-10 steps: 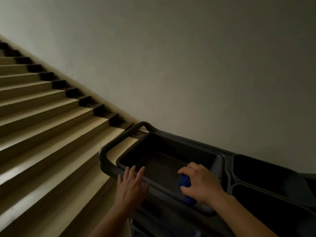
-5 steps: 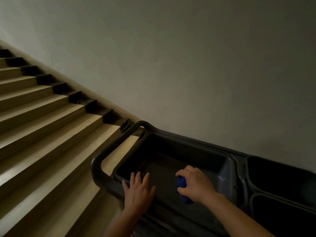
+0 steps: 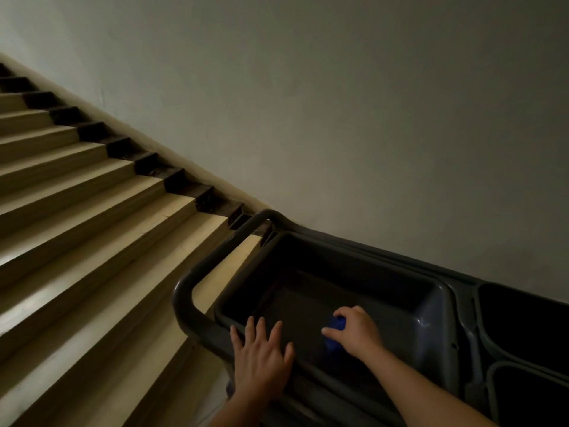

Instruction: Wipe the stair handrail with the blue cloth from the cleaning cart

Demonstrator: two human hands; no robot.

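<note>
got my right hand (image 3: 358, 332) bunched around the blue cloth (image 3: 334, 334) down in the cart tray (image 3: 431, 328), left hand (image 3: 261, 355) flat and spread open on the rim, I guess to steady the cart.

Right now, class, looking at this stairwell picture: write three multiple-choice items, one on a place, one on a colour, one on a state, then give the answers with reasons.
1. Where is the cloth?
A. On a stair step
B. In the cart's tray
C. On the wall

2. What colour is the cloth?
A. Yellow
B. White
C. Blue

3. How is the left hand?
A. Flat, fingers spread, on the tray's near rim
B. Closed round the cart handle
C. Holding the cloth

Answers: 1 B, the cloth sits inside the tray under the right hand. 2 C, blue shows beside the fingers. 3 A, the open palm rests on the rim, holding nothing.
</note>
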